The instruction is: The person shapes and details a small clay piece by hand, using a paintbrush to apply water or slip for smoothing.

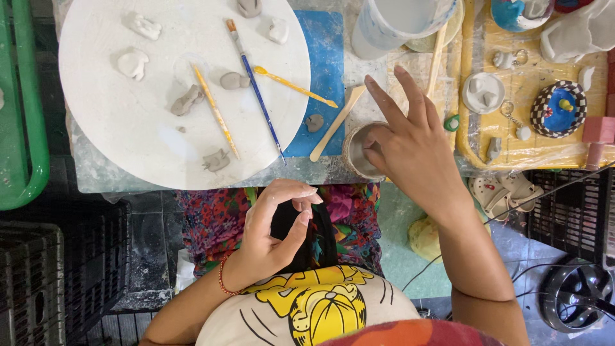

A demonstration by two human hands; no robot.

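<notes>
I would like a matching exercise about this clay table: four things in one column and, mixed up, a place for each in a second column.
Things
1. right hand
2. left hand
3. blue brush
4. wooden stick

Places
A. over the lap, fingertips pinched together
B. on the round white board, its end over the rim
C. fingers dipped into the small metal cup
D. on the mat between the board and the cup

Pairs: 1-C, 2-A, 3-B, 4-D
</notes>
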